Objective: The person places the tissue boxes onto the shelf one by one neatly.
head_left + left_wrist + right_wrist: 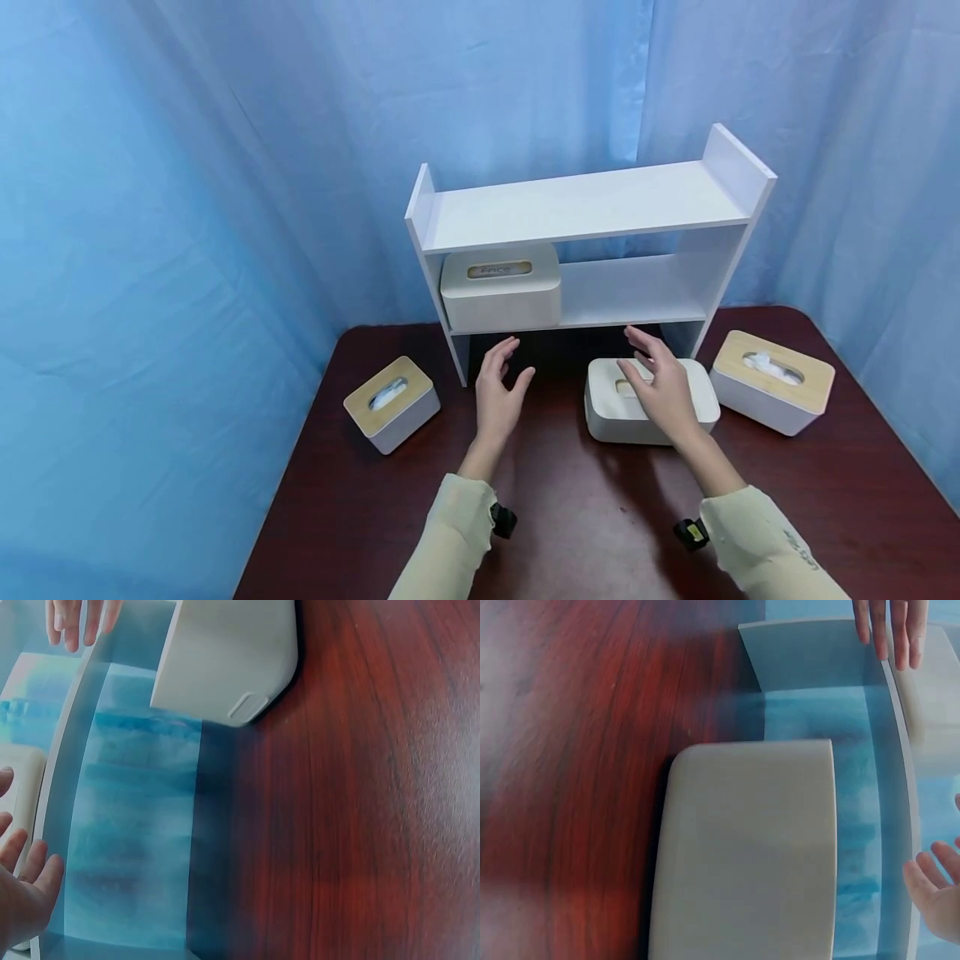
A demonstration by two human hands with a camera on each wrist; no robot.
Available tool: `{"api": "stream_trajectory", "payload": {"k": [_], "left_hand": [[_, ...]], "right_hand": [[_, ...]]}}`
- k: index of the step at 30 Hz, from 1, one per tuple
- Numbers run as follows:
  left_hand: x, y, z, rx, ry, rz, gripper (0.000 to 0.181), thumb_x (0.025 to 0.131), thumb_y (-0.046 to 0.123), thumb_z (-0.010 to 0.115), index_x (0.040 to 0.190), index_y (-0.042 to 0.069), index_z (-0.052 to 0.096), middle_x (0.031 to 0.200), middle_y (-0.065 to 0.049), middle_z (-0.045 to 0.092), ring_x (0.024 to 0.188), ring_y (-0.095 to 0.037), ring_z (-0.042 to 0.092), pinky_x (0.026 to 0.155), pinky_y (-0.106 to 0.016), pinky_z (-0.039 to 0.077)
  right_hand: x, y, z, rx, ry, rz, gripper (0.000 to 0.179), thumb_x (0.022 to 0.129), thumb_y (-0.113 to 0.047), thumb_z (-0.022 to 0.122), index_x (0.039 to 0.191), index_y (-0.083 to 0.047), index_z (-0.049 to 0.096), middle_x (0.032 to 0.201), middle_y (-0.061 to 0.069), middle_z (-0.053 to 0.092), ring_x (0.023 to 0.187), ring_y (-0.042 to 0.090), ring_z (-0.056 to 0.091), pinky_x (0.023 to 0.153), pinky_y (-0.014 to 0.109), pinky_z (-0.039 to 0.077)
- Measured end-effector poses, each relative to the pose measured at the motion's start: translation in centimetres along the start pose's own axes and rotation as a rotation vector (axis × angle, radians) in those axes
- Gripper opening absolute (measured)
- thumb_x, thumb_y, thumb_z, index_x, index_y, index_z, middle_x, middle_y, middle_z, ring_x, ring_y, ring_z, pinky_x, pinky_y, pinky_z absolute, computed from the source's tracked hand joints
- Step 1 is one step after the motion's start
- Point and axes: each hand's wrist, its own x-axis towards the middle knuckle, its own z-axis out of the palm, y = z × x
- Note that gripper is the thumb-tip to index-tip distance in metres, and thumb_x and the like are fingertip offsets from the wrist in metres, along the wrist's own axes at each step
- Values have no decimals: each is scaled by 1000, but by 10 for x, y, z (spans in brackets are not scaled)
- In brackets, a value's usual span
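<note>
My left hand [499, 398] is raised over the table in front of the shelf, its fingers loosely bent around nothing. A white tissue box [504, 308] stands above and beyond it, at the left end of the shelf's middle board. My right hand [664, 392] hovers above a second white tissue box [615, 427] on the table and hides part of its top slot. Whether that hand touches the box is hard to tell in the head view; in the right wrist view, the right hand [939, 896] appears apart from the box [746, 855].
The white two-tier shelf [577, 204] stands at the table's back before blue curtains. A wood-topped tissue box [405, 421] sits left of it on the dark red table [330, 508]. Another wood-topped box [757, 404] is at the right, close beside the white one.
</note>
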Motion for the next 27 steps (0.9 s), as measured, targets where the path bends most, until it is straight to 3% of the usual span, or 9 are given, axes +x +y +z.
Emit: {"api": "stream_trajectory", "payload": {"k": [3, 9, 16, 22, 27], "left_hand": [[-2, 1, 6, 3, -20, -7, 46, 91, 12, 72, 135, 8, 60, 143, -11, 55, 134, -25, 52, 107, -48, 49], [-7, 3, 17, 1, -55, -3, 46, 90, 12, 73, 134, 8, 60, 142, -10, 56, 134, -25, 52, 106, -49, 49], [-15, 3, 27, 22, -114, 2, 47, 90, 16, 74, 134, 8, 60, 142, -9, 57, 130, -24, 56, 106, -46, 51], [-19, 0, 34, 56, -167, -26, 50, 90, 18, 75, 136, 9, 59, 139, -7, 59, 129, -22, 57, 107, -42, 50], [-23, -1, 40, 77, -206, -28, 54, 89, 20, 76, 138, 9, 57, 140, -7, 59, 130, -22, 57, 107, -39, 50]], "right_hand": [[-4, 6, -8, -16, 18, 5, 48, 94, -2, 66, 140, 3, 52, 138, 22, 57, 126, 29, 55, 101, 5, 42], [-11, 15, -26, -35, 39, 13, 48, 93, -1, 67, 139, 3, 53, 137, 24, 58, 124, -6, 50, 99, 2, 41], [-18, 22, -47, -48, 38, 52, 47, 95, -4, 65, 140, 3, 52, 138, 26, 55, 126, -5, 49, 100, -1, 37], [-23, 32, -59, -63, 47, 63, 47, 96, -5, 64, 140, 6, 51, 137, 29, 55, 121, -20, 42, 100, -2, 36], [-29, 38, -68, -83, 55, 88, 48, 96, -7, 63, 140, 6, 51, 136, 30, 55, 123, -18, 42, 98, -4, 35]]}}
